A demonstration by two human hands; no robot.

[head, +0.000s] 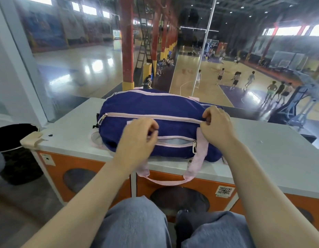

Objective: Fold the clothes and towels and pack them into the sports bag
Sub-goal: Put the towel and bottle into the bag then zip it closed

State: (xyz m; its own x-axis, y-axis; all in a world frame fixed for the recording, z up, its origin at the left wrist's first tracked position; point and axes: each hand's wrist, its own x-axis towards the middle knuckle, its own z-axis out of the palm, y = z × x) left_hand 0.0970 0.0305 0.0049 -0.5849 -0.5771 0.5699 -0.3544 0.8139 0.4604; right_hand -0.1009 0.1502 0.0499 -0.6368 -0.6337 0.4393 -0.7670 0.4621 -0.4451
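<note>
— Head view. Position of sports bag [155, 111]?
— Lying lengthwise on grey counter top [262, 151], navy with pale pink trim. Main zipper [148, 116] run shut along most of the top. Front pocket zipper [174, 144] partly undone, pale lining visible. Pink carry strap [196, 165] hanging over counter's front edge, against orange cabinet front [94, 169].
— Left hand [137, 138]?
— Curled over bag's front face, fingertips pinched together at left end of pocket opening; object pinched too small to identify.
— Right hand [216, 126]?
— Closed at right end of main zipper, fingers clamped on that end; pull itself hidden.
— Surroundings?
— Black bin [13, 140] left of counter. Glass ahead, basketball courts beyond.
</note>
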